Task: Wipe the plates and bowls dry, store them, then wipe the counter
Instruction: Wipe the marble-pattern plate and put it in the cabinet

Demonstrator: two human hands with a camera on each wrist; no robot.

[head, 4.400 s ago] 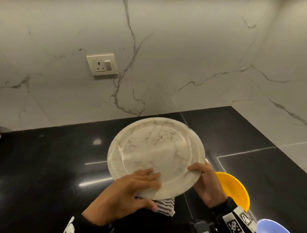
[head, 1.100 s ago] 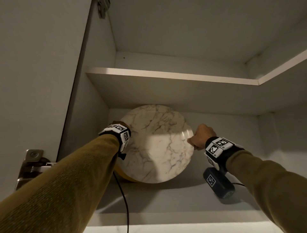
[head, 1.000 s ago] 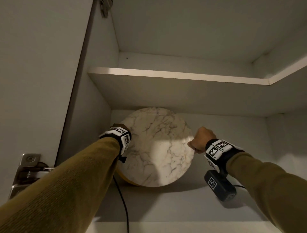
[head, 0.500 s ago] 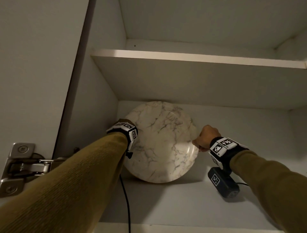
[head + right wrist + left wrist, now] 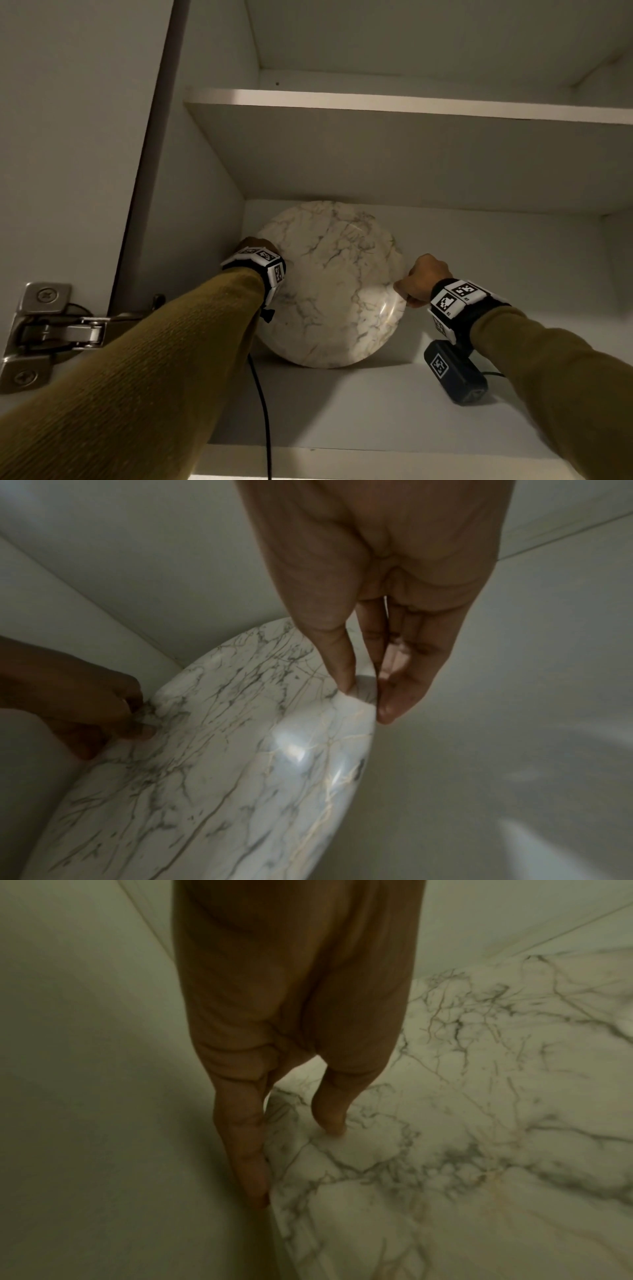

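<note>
Both hands, left hand (image 5: 251, 247) and right hand (image 5: 423, 281), pinch the plate (image 5: 334, 284) onto the cupboard shelf (image 5: 342, 404); remaining dishes and table-wiping likely remain.

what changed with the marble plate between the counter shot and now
The marble plate went from over the black counter up onto the lower cabinet shelf, and over the last second deeper toward the back left corner. Both hands stayed on it: left hand and right hand pinch opposite rims.

Head camera tilts up into the white cupboard; both wrist cameras sit close, looking along the fingers, sharing the round marble-patterned plate (image 5: 337, 284).
</note>
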